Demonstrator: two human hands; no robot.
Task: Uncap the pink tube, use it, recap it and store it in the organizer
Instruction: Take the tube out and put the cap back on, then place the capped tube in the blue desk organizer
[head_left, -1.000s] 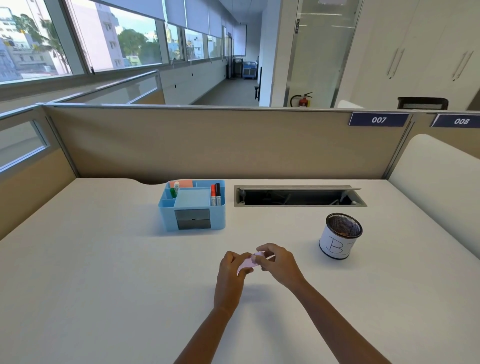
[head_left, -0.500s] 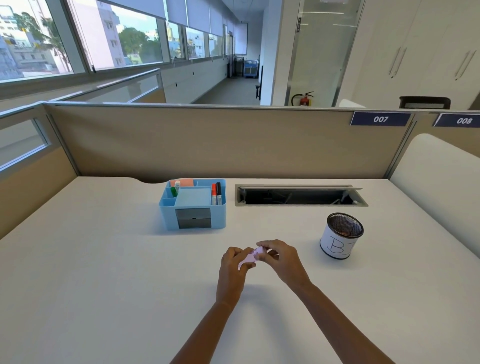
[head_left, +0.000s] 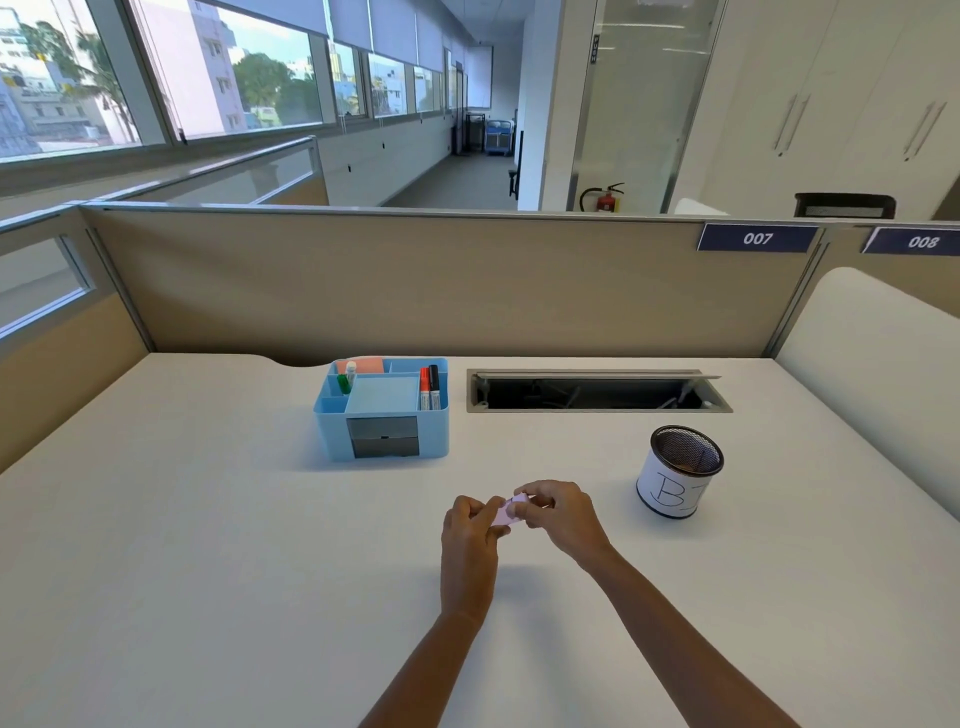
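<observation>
A small pink tube (head_left: 508, 510) is held just above the middle of the white desk, between both hands. My left hand (head_left: 470, 530) grips its lower body. The fingers of my right hand (head_left: 558, 514) pinch its upper end, where the cap sits; fingers hide whether the cap is on or off. The blue organizer (head_left: 382, 408) stands farther back to the left, with a green-and-white bottle, red and black markers and an orange pad in its compartments and two grey drawers in front.
A mesh pen cup (head_left: 679, 472) wrapped in white paper stands to the right of my hands. A long open cable slot (head_left: 597, 391) is cut into the desk behind them. Beige partition walls close off the back and the left.
Both hands stay together on the tube, and the fingers have shifted slightly around it. The view has crept a little.
</observation>
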